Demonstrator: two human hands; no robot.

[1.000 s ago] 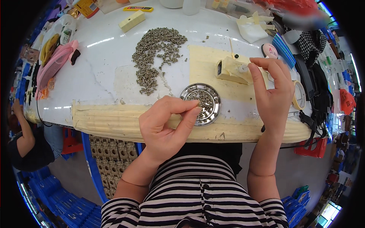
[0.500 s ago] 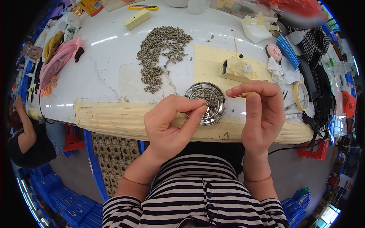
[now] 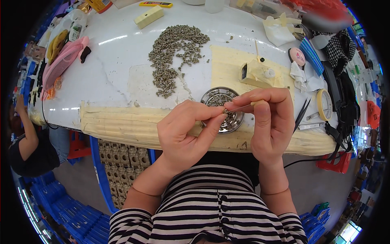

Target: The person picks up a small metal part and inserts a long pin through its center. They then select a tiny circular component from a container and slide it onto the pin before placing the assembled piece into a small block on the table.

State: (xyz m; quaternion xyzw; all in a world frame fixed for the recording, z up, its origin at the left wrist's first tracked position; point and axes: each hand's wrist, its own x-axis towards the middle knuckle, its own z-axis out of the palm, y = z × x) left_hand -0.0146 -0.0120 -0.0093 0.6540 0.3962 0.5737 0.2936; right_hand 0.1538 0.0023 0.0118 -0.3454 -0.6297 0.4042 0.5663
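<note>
My left hand (image 3: 183, 132) pinches a tiny metal part (image 3: 224, 111) between thumb and forefinger. My right hand (image 3: 272, 128) is closed on a thin needle-like tool (image 3: 242, 108) with a yellowish grip, its fine end reaching the part at my left fingertips. Whether the tip is inside the part or only touching it is too small to tell. Beneath both hands sits a round steel dish (image 3: 208, 92) with many small metal parts in it, partly hidden by my fingers. A large loose pile of similar metal parts (image 3: 164, 61) lies beyond my left hand.
A tape-wrapped block (image 3: 256, 75) stands beyond the dish. At the right lie black tweezers (image 3: 301, 114) and a tape roll (image 3: 323, 104); a pink mesh item (image 3: 61, 69) lies far left. Yellowish tape covers the table's front edge (image 3: 118, 124). Another person (image 3: 34, 148) is at the left.
My right hand has moved left toward my left hand, bringing the needle-like tool to the pinched part. The view has shifted slightly.
</note>
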